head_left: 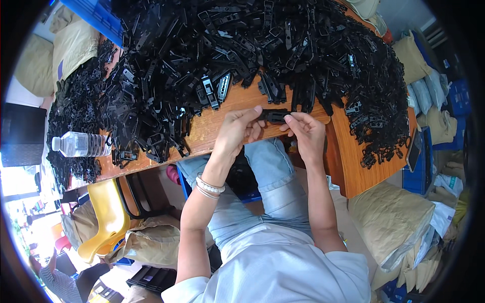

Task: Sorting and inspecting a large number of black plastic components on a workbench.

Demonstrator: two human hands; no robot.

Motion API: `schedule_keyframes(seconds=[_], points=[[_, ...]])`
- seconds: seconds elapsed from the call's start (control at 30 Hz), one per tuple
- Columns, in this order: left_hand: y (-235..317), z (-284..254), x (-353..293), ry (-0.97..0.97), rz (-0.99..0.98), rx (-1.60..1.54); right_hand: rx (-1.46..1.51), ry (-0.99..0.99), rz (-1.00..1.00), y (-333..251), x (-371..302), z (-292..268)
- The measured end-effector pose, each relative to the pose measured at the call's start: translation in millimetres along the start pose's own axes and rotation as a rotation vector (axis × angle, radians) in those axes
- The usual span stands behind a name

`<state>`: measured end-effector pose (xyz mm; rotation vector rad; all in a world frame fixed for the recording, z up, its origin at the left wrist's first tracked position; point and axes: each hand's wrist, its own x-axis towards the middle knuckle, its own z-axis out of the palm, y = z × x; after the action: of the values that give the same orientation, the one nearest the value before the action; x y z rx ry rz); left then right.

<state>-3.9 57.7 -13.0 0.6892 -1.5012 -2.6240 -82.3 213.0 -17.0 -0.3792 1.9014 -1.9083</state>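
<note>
A black plastic part [276, 115], long and narrow, is held level between my two hands just above the table's near edge. My left hand [239, 127] pinches its left end between thumb and fingers. At the other end, my right hand [304, 130] grips it with the thumb on top. A big heap of similar black plastic parts [227, 40] covers the wooden table [214, 129] beyond my hands. Several loose parts lie at the heap's near edge, close to my fingers. The exact kind of the held part cannot be made out.
On the left, a clear plastic bottle [83, 145] lies on its side against the heap. A smaller pile of black pieces [376, 126] spreads over the table's right side. A yellow chair [108, 217] stands lower left, and a large brown sack [391, 217] lower right.
</note>
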Motion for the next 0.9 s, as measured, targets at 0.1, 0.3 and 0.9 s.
schedule_keyframes(seconds=[0.1, 0.3, 0.9], points=[[-7, 8, -6, 0.059, 0.001, 0.096, -0.069, 0.076, -0.019, -3, -7, 4], [-2, 20, -19, 0.068, 0.101, 0.307, -0.077, -0.078, -0.161, 1, -15, 2], [24, -35, 4, 0.919, 0.757, 1.679, 0.137, -0.174, -0.052, -3, -29, 8]])
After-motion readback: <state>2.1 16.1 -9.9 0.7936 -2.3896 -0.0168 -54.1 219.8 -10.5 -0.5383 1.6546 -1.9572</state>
